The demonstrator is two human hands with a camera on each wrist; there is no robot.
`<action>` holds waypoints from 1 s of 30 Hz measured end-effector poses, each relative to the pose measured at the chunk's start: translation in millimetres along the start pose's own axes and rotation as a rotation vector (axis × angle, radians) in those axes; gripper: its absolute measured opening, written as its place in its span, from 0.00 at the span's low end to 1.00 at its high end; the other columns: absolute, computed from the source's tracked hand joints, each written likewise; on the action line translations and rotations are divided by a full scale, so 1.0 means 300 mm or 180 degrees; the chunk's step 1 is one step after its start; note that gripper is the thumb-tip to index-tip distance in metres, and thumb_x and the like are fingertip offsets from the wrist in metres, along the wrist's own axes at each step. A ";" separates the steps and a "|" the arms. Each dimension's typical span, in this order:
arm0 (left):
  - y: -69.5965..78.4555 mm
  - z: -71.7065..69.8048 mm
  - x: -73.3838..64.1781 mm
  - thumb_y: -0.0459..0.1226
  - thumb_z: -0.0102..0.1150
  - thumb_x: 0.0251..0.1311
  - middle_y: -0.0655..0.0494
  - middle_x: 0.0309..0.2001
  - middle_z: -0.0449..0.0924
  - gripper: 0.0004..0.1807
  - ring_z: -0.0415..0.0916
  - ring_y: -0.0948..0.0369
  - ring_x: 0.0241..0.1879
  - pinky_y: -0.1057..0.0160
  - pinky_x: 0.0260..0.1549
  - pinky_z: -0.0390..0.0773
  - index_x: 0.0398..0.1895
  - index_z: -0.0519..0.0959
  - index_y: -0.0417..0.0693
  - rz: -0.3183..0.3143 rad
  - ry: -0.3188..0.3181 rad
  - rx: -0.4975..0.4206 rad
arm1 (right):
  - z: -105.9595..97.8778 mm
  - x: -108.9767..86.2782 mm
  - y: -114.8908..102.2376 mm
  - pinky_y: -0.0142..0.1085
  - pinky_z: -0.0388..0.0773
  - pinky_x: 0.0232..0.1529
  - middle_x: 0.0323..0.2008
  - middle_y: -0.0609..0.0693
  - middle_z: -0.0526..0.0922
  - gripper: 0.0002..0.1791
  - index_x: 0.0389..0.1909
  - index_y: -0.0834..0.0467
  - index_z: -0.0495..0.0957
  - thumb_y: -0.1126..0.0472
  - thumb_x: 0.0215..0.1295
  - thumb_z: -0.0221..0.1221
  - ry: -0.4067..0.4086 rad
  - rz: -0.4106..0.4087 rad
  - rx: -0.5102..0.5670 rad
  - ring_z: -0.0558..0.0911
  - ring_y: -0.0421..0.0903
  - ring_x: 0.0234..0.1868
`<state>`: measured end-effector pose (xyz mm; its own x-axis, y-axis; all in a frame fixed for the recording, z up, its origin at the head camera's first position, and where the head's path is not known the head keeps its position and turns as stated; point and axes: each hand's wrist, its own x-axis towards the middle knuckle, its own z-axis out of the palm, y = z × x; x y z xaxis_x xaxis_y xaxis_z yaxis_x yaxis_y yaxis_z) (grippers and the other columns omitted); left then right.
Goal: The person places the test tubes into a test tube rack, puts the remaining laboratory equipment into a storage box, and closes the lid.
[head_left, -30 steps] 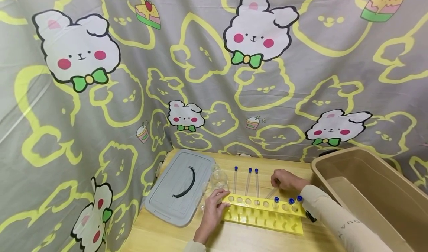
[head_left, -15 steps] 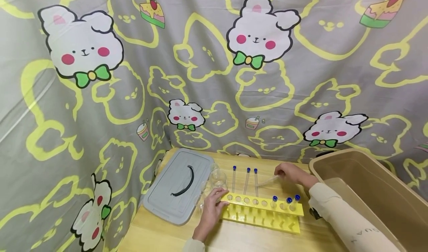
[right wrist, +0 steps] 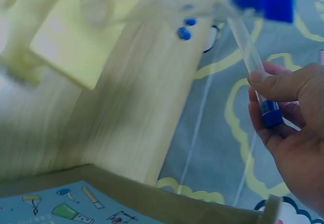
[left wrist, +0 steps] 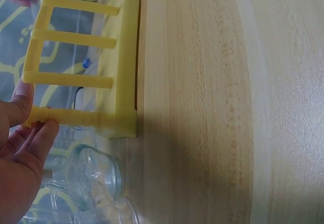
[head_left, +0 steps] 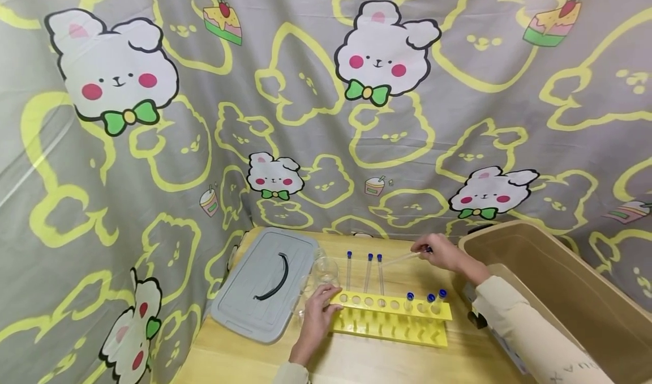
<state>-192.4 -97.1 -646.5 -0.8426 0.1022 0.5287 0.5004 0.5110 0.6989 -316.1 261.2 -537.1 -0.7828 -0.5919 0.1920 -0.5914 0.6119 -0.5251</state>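
Note:
My left hand (head_left: pixel 317 316) grips the left end of a yellow test tube rack (head_left: pixel 387 336), thumb and fingers pinching its end post in the left wrist view. Three blue-capped test tubes stand in the rack's right part; the nearest one (right wrist: pixel 263 1) is blurred in the right wrist view. Behind the rack, my right hand (head_left: pixel 443 254) holds another test tube (right wrist: pixel 245 44) near its blue cap (right wrist: pixel 272 116). Its clear end points left, above the table. Three more capped tubes (head_left: pixel 369 273) lie side by side behind the rack, their caps toward the curtain.
Clear glassware, including a flask (left wrist: pixel 93 176), stands just left of the rack. Farther left is a grey lid (head_left: pixel 265 282) with a black handle. A brown bin (head_left: pixel 550 242) stands at right, with an illustrated blue sheet (right wrist: pixel 66 203). A patterned curtain (head_left: pixel 316 118) hangs behind.
My right hand has moved back from the rack with the test tube, which has swung from sloping down toward the rack to nearly level. My left hand keeps its grip on the rack.

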 end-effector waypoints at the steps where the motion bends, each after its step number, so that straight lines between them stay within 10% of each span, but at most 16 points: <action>1: 0.001 0.000 0.001 0.26 0.75 0.46 0.46 0.46 0.83 0.21 0.84 0.49 0.46 0.67 0.42 0.85 0.48 0.86 0.35 0.0016 0.0006 0.0002 | -0.005 -0.003 -0.009 0.35 0.85 0.34 0.37 0.55 0.88 0.10 0.41 0.67 0.87 0.79 0.60 0.64 0.0031 0.0043 0.0013 0.85 0.46 0.35; 30: 0.011 -0.010 -0.001 0.27 0.75 0.48 0.47 0.48 0.83 0.21 0.83 0.48 0.48 0.64 0.45 0.85 0.50 0.86 0.35 -0.0186 -0.0079 0.0003 | 0.010 -0.118 -0.209 0.30 0.84 0.46 0.45 0.69 0.86 0.20 0.55 0.71 0.79 0.78 0.62 0.65 0.1567 0.0397 0.1646 0.88 0.49 0.46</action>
<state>-189.8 -97.9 -642.9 -0.8751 0.0932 0.4749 0.4501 0.5175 0.7278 -250.7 242.2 -513.4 -0.9068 -0.1545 0.3922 -0.4204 0.2609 -0.8690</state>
